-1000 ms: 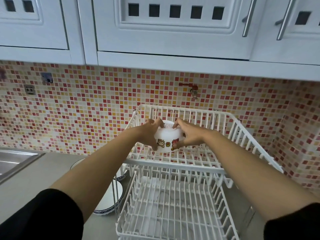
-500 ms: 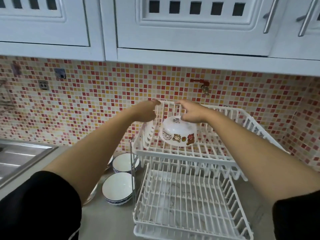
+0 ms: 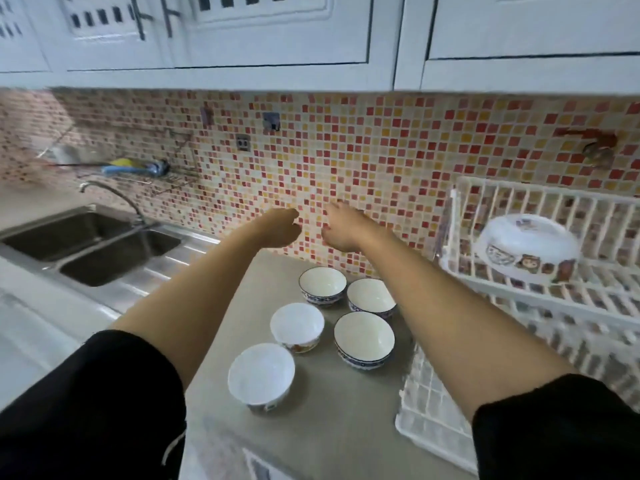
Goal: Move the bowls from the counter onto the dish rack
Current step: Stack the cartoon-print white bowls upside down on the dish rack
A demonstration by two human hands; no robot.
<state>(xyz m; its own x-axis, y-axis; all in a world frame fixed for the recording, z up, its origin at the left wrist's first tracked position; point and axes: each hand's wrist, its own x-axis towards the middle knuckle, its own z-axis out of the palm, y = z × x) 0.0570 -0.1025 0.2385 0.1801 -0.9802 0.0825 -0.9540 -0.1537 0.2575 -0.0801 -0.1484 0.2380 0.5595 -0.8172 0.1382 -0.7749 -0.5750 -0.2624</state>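
White wire dish rack [image 3: 540,306] fills the right of the frame; one cartoon-printed bowl [image 3: 526,247] lies upturned on its upper tier, its writing too blurred to read. Five empty bowls [image 3: 363,336] stand on the grey worktop [image 3: 322,420] at lower centre. Left hand [image 3: 278,228] and right hand [image 3: 341,228] hover above, each grip loosely curled, holding nothing.

We've got both arms stretched forward, bare from the black sleeves [image 3: 104,403] down. Our left hand [image 3: 282,227] and right hand [image 3: 341,230] hang side by side in the air, close together but apart, above and beyond the bowls [image 3: 322,285]. Both hold nothing, fingers loosely curled.
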